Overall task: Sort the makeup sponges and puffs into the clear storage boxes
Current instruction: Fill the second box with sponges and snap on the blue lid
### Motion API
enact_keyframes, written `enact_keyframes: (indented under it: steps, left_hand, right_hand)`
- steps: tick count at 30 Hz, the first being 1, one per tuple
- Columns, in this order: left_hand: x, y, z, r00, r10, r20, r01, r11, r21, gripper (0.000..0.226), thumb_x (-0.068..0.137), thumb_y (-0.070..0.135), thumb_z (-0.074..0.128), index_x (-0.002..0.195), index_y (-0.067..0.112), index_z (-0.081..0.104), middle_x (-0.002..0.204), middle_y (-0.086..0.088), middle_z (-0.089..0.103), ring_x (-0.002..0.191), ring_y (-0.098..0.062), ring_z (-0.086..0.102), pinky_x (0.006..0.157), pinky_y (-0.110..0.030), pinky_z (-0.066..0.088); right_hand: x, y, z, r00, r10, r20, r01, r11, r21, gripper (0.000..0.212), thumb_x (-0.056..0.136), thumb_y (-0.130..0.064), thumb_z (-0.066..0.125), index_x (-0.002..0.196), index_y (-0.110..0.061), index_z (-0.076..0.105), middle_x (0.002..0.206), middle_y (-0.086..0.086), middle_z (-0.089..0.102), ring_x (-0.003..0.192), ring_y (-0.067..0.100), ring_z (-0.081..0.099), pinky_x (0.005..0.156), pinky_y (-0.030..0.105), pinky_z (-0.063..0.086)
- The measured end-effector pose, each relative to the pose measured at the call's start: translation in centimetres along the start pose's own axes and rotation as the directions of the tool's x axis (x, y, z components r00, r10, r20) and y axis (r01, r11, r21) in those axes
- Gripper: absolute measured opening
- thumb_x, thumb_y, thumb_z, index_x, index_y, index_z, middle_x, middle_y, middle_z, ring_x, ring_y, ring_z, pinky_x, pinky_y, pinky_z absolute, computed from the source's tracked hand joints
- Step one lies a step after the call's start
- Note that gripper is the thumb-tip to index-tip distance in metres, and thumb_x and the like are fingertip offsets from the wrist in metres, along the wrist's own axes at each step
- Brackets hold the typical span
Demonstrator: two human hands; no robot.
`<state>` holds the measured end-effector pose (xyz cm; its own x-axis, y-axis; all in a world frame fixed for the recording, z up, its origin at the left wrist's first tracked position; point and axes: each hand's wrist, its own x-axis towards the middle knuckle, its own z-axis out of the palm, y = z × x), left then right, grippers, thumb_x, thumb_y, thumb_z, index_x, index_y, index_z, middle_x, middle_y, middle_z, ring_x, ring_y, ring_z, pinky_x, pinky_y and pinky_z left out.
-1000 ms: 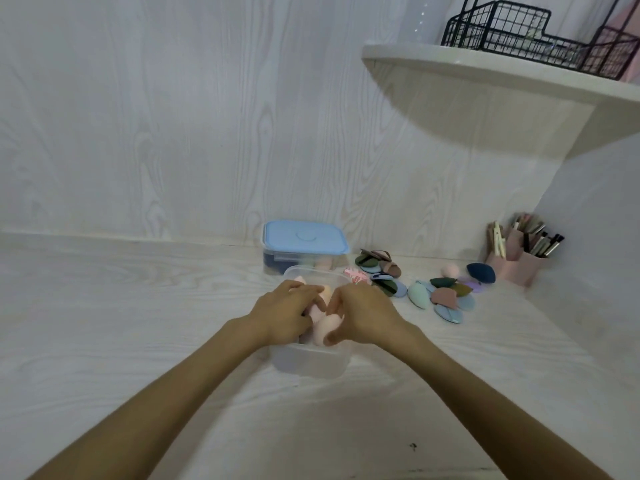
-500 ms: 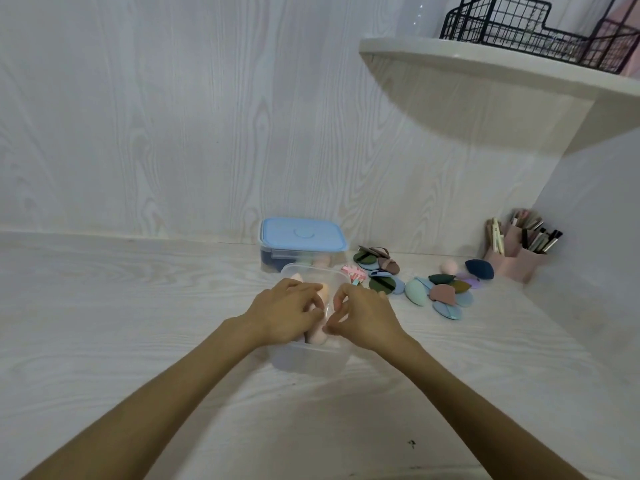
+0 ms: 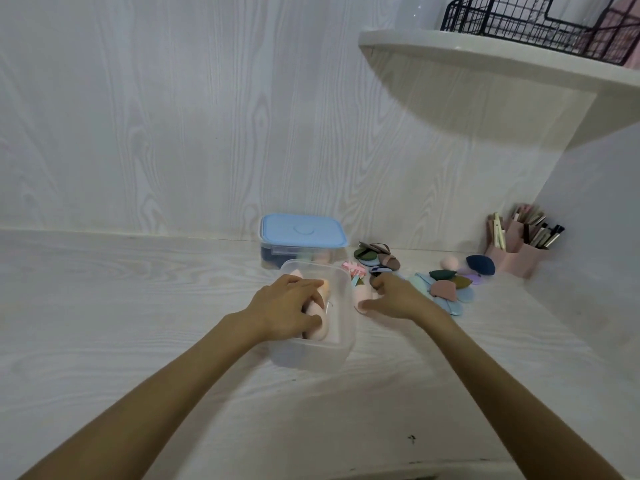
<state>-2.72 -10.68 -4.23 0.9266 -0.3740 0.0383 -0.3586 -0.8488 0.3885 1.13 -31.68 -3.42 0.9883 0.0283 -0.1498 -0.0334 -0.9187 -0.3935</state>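
An open clear box (image 3: 311,356) stands in the middle of the white table. Inside it, my left hand (image 3: 287,306) curls over several pink sponges (image 3: 78,332), its fingers round an orange-tipped one (image 3: 325,285). Just right of the box, my right hand (image 3: 394,299) has its thumb and bent forefinger round a pink sponge (image 3: 362,292) lying on the table. Behind stands a second clear box with a blue lid (image 3: 303,230), shut, with sponges inside. Several flat puffs (image 3: 446,289) in green, pink and blue lie to the right.
More dark puffs (image 3: 375,254), a pink sponge (image 3: 450,262) and a navy puff (image 3: 481,265) lie near the back wall. A pink organiser (image 3: 519,259) with brushes fills the right corner. Overhead, a white shelf (image 3: 485,53) carries a black wire basket (image 3: 519,12).
My right hand has left the clear box and moved right to the pink sponge on the table. My left hand has stayed on the sponges in the box.
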Motion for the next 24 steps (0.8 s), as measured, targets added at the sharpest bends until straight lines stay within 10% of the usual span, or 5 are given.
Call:
enact_keyframes:
  steps: [2, 8, 12, 18, 24]
  left_hand:
    - [0.0, 0.0, 0.0, 1.000, -0.002, -0.004, 0.002, 1.000, -0.008, 0.047, 0.088, 0.031, 0.056, 0.134, 0.029, 0.048, 0.148, 0.016, 0.033, 0.139, -0.009, 0.022, 0.095, -0.030, 0.034]
    - [0.0, -0.1, 0.0, 1.000, 0.004, 0.005, -0.004, 1.000, -0.017, 0.044, 0.087, 0.029, 0.056, 0.131, 0.029, 0.050, 0.148, 0.016, 0.033, 0.138, -0.009, 0.022, 0.093, -0.030, 0.034]
    - [0.2, -0.3, 0.0, 1.000, 0.015, 0.008, -0.015, 1.000, -0.016, 0.047, 0.087, 0.028, 0.057, 0.133, 0.029, 0.049, 0.148, 0.015, 0.034, 0.137, -0.010, 0.023, 0.092, -0.031, 0.034]
    - [0.6, -0.9, 0.4, 0.999, 0.040, 0.026, -0.040, 0.999, -0.011, 0.046, 0.086, 0.030, 0.057, 0.132, 0.031, 0.048, 0.148, 0.018, 0.034, 0.138, -0.012, 0.023, 0.097, -0.036, 0.037]
    - [1.2, -1.5, 0.1, 0.994, 0.027, 0.109, -0.024, 0.999, -0.025, 0.066, 0.089, 0.035, 0.057, 0.147, 0.031, 0.027, 0.141, 0.005, 0.044, 0.138, -0.013, 0.021, 0.103, -0.038, 0.036]
  right_hand:
    - [0.2, 0.1, 1.7, 0.999, -0.005, -0.043, 0.007, 0.999, 0.039, 0.059, 0.077, -0.033, 0.072, 0.125, -0.013, 0.044, 0.121, 0.001, 0.052, 0.112, 0.021, 0.052, 0.084, 0.029, 0.042]
    - [-1.0, -1.2, -0.1, 0.964, -0.112, -0.240, 0.126, 0.991, 0.043, 0.037, 0.087, -0.012, 0.059, 0.124, -0.008, 0.057, 0.125, 0.013, 0.058, 0.112, 0.025, 0.054, 0.087, 0.029, 0.042]
    - [-5.2, -4.1, -4.1, 0.974, -0.222, 0.038, 0.199, 0.926, 0.322, 0.036, 0.085, -0.013, 0.063, 0.121, -0.014, 0.059, 0.108, 0.003, 0.064, 0.083, 0.014, 0.062, 0.080, 0.028, 0.052]
    - [-7.0, -7.1, -1.6, 0.948, -0.248, 0.200, 0.265, 0.962, -0.066, 0.033, 0.083, -0.027, 0.069, 0.114, -0.017, 0.065, 0.070, -0.014, 0.052, 0.066, 0.002, 0.049, 0.060, 0.015, 0.038]
    - [-6.3, -7.3, 1.4, 0.960, -0.237, 0.151, 0.272, 0.918, -0.288, 0.030, 0.083, -0.042, 0.066, 0.103, -0.019, 0.068, 0.107, 0.002, 0.067, 0.102, 0.020, 0.056, 0.089, 0.032, 0.039]
